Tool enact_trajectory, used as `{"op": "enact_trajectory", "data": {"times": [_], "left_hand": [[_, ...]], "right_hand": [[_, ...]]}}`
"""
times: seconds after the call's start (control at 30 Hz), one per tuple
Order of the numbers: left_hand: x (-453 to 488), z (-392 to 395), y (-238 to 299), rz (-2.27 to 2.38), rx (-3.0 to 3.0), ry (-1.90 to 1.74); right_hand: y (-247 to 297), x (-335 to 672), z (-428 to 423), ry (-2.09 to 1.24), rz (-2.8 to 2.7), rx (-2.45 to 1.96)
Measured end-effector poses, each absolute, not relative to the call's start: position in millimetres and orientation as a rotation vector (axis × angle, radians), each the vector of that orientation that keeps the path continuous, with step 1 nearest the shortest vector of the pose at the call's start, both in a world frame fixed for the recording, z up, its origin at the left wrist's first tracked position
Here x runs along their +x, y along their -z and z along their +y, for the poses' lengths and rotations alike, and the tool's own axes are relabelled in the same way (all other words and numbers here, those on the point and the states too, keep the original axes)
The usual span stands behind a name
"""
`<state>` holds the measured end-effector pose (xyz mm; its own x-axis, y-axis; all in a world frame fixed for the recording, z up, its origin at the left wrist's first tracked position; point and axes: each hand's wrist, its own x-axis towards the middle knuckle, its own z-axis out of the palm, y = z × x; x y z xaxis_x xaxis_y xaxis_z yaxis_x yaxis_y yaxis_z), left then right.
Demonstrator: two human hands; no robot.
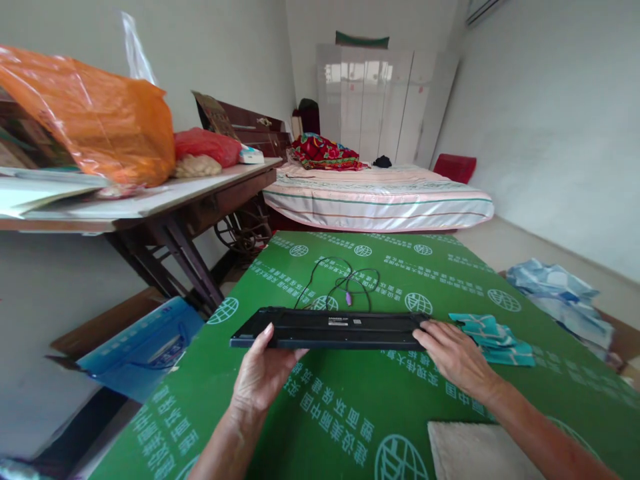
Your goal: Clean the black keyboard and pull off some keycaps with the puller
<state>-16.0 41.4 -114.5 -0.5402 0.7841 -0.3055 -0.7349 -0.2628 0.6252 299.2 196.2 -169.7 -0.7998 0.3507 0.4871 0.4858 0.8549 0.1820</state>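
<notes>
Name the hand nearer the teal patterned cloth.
Right. The right hand appears beside the teal patterned cloth, at one end of the keyboard; the left hand is farther off, near the other end.

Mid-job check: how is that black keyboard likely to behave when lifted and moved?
Likely stiff: the black keyboard spans from the left hand to the right hand without visible sag. Probably fairly light, given its thin body. The cable behind it, looped loosely on the green surface, may drag along.

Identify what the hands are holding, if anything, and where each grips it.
A black corded keyboard, underside up: the left hand grips its near edge towards the left end; the right hand holds its right end.
</notes>
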Motion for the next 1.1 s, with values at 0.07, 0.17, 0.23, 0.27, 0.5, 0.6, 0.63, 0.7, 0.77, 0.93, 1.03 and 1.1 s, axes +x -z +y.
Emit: {"op": "enact_trajectory", "data": {"times": [0.07, 0.17, 0.23, 0.27, 0.5, 0.6, 0.63, 0.7, 0.77, 0.93, 1.03, 1.1], "left_hand": [[-13, 38, 115, 0.931, 0.054, -1.961], [-9, 34, 118, 0.952, 0.031, -1.976], [-7, 33, 121, 0.946, 0.028, -1.97], [-6, 32, 123, 0.938, 0.031, -1.963], [-3, 28, 130, 0.919, 0.08, -1.946], [-3, 26, 131, 0.932, 0.089, -1.948], [-3, 27, 131, 0.938, 0.075, -1.947], [-3, 27, 132, 0.948, 0.034, -1.941], [-3, 28, 133, 0.95, 0.007, -1.943], [-3, 31, 136, 0.938, -0.026, -1.925], [-1, 33, 137, 0.93, -0.001, -1.925], [1, 33, 137, 0.916, 0.007, -1.912]], "right_hand": [[165, 294, 185, 0.304, -2.652, -0.719], [149, 277, 162, 0.012, -2.714, -0.844], [137, 256, 146, -0.177, -2.699, -0.865], [131, 244, 139, -0.225, -2.673, -0.875], [135, 171, 108, -0.314, -2.634, -0.948], [144, 166, 105, -0.23, -2.57, -0.959], [146, 166, 104, -0.215, -2.572, -0.94], [148, 168, 103, -0.208, -2.591, -0.912], [148, 169, 103, -0.197, -2.576, -0.939], [146, 170, 103, -0.225, -2.624, -0.938], [149, 173, 105, -0.223, -2.621, -0.957], [151, 176, 108, -0.235, -2.644, -0.928]]}}
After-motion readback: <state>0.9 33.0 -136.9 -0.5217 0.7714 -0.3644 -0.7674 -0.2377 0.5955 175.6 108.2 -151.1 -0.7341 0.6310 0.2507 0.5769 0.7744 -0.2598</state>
